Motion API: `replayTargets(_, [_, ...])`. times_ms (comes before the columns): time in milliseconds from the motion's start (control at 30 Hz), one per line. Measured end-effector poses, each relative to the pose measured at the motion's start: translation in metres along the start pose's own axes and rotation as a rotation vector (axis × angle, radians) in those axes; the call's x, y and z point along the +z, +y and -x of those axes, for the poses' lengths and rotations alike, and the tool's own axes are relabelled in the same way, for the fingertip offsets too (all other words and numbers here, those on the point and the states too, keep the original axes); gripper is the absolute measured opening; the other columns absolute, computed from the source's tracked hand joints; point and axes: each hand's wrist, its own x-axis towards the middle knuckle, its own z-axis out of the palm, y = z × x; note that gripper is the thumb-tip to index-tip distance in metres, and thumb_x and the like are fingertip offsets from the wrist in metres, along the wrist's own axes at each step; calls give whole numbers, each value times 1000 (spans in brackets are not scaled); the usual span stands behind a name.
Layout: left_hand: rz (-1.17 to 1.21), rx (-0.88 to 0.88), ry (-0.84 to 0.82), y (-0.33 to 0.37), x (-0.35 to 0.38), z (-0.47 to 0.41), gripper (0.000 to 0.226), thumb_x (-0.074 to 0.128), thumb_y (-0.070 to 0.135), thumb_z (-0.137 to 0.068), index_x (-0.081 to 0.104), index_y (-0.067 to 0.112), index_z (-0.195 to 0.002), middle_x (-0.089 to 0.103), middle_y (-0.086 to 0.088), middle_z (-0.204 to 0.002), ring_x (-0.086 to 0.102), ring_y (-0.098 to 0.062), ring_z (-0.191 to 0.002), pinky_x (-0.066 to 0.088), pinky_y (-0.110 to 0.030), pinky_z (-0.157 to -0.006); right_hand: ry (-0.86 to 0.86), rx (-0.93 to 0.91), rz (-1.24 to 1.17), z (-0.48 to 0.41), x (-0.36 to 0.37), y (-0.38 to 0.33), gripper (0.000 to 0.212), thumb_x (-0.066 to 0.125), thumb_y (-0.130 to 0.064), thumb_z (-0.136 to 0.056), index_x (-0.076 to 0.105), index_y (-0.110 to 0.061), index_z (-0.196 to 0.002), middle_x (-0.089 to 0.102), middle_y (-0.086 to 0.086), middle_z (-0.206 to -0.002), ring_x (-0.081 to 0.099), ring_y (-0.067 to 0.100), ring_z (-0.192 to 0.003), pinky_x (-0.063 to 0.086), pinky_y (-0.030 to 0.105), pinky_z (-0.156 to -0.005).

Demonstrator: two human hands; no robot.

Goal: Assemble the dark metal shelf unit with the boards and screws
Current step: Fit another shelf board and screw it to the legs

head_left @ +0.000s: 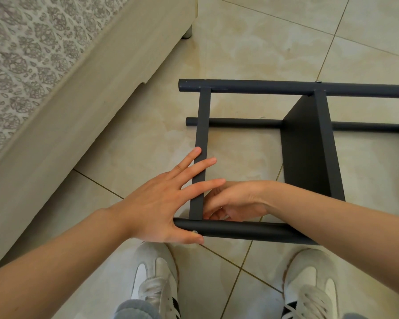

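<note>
Head view, looking down.

Dark metal shelf unit (263, 87) lies on its side on the tiled floor (240, 42), just beyond two white shoes (154, 279). Near tube (251, 229) runs left to right in front of the toes. A flat crossbar (202, 125) joins it to the far tube at the left end. One dark board (309, 153) stands on edge between the tubes, right of the crossbar and apart from it.

Left hand (157, 203): grip apart, fingers straight and spread, palm down across the near end of the crossbar. Thumb lies along the near tube, tip just beside a screw (194, 231) seated in that tube.

Right hand (235, 201): reaches in from the right, inside the frame, at the corner where crossbar meets near tube. Fingers curl toward the joint, partly hidden by the crossbar and the left fingers. Cannot tell whether this grip is clamped on anything.

Second screw head (318, 81) shows on the far tube, above the board.

Left side: pale bed base (78, 100) with patterned cover (21, 54), set diagonally, apart from the shelf unit.
</note>
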Motion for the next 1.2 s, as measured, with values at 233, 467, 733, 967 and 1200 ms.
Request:
replayTargets(233, [-1, -2, -7, 0, 0, 0, 100, 58, 78, -78, 12, 42, -159, -14, 13, -167, -19, -19, -154, 19, -29, -110, -8, -24, -29, 1, 1, -3, 30, 61, -10, -93, 64, -11, -122, 68, 16, -117, 68, 25, -101, 54, 39, -94])
replayTargets(467, [7, 0, -7, 1, -1, 0, 99, 59, 77, -78, 12, 42, -158, -15, 13, -167, -20, -19, -153, 22, -31, -110, 11, 5, 26, 0, 2, -7, 29, 60, -10, -94, 63, -8, -123, 68, 18, -117, 68, 25, -100, 54, 38, -94])
replayTargets(733, [7, 0, -12, 2, -2, 0, 100, 57, 78, -78, 11, 42, -159, -14, 13, -167, -20, -19, -153, 22, -32, -111, -61, 1, -90, 4, -3, -11, 30, 55, 1, -94, 62, -4, -122, 67, 17, -108, 67, 25, -96, 55, 37, -91])
replayTargets(967, [9, 0, -4, 2, -3, 1, 100, 56, 80, -78, 10, 43, -159, -13, 12, -168, -18, -20, -154, 29, -36, -111, -28, 95, 54, -2, -3, -20, 27, 54, -4, -95, 61, 3, -120, 62, 14, -95, 61, 17, -79, 52, 25, -75])
replayTargets(1200, [18, -4, -11, 3, -3, 1, 100, 55, 80, -78, 8, 43, -159, -13, 13, -168, -18, -19, -154, 26, -34, -110, -96, 76, -84, -1, -11, -20, 15, 54, 0, -95, 67, -4, -102, 67, 13, -91, 65, 20, -82, 57, 26, -78])
